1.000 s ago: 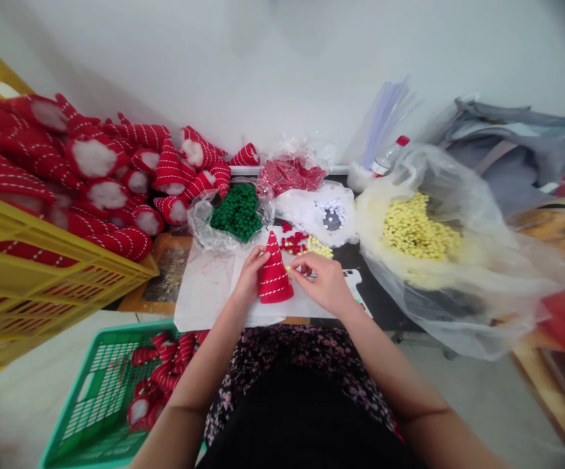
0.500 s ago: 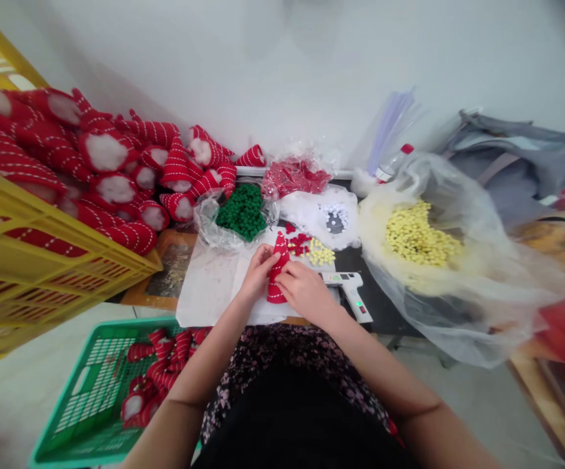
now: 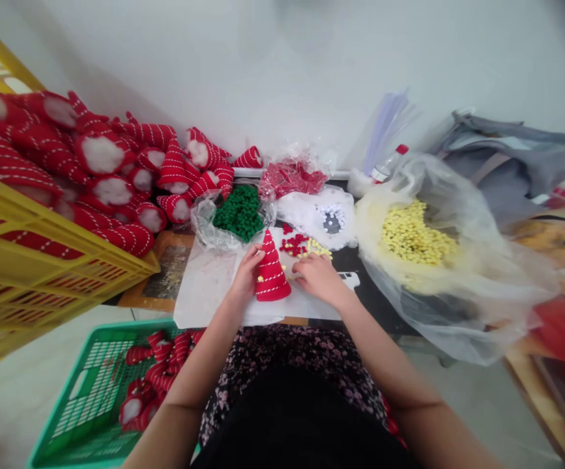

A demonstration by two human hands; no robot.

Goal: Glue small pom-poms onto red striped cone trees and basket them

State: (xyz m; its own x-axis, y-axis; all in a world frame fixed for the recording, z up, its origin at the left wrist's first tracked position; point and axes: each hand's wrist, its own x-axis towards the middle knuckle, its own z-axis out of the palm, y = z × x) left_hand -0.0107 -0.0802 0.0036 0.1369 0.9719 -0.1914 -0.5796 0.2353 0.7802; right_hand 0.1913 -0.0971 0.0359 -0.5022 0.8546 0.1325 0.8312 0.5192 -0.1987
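My left hand (image 3: 247,270) grips the left side of a red felt cone (image 3: 273,277) with white stitched stripes, which stands tilted over white paper. One yellow pompom (image 3: 260,279) sits on the cone's left face, and another small yellow one (image 3: 283,268) shows at its right edge. To the right of the cone, apart from it, is my right hand (image 3: 315,277), its fingers curled and drawn together. What they hold, if anything, is hidden. Loose red pompoms (image 3: 294,245) and yellow pompoms (image 3: 317,247) lie just beyond that hand. A white glue gun (image 3: 349,279) is partly covered by it.
Green pompoms (image 3: 239,213) fill a plastic bag behind the paper (image 3: 204,286). A large bag holds yellow pompoms (image 3: 414,238) at right. Stuffed red cones (image 3: 101,156) pile above a yellow crate (image 3: 57,260) at left; a green basket (image 3: 79,391) with more stands below.
My right hand has left the cone and moved right toward the loose pompoms, covering more of the glue gun. The cone has turned, showing a yellow pompom on its face.
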